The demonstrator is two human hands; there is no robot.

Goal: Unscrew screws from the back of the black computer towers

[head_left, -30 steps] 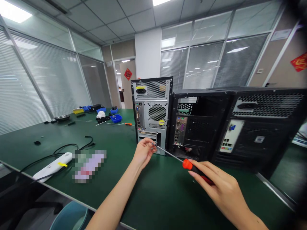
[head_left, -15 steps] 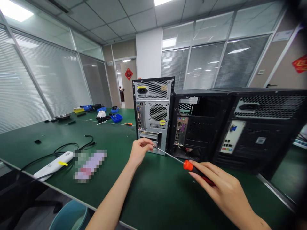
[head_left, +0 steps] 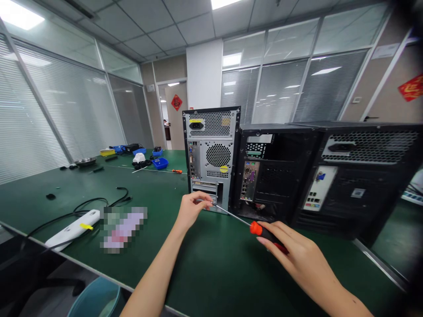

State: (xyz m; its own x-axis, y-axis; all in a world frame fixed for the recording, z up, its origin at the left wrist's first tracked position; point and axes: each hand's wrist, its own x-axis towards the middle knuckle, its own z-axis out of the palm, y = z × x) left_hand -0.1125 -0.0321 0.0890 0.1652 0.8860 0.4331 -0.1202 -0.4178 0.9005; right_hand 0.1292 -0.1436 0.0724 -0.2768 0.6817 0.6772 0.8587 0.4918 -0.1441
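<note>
My right hand (head_left: pixel 297 253) is wrapped around the red and black handle of a screwdriver (head_left: pixel 236 216). Its thin metal shaft slants up and to the left. At the tip, my left hand (head_left: pixel 193 209) has thumb and forefinger pinched together; whatever is between them is too small to make out. Both the tip and the pinch are in front of the lower back panel of an upright computer case (head_left: pixel 214 132), by its expansion slots. My left fingers cover part of those slots, and contact with the case is hard to judge.
Two black computer cases (head_left: pixel 280 176) (head_left: pixel 366 176) stand close on the right. A white power strip (head_left: pixel 74 229) with black cables lies left on the green table (head_left: pixel 158 193). Farther back are blue trays (head_left: pixel 160 163), a metal bowl (head_left: pixel 86 162) and an orange-handled tool (head_left: pixel 177 171).
My right hand and the screwdriver handle have shifted slightly to the left. My left hand keeps its pinch at the tip, nearly still.
</note>
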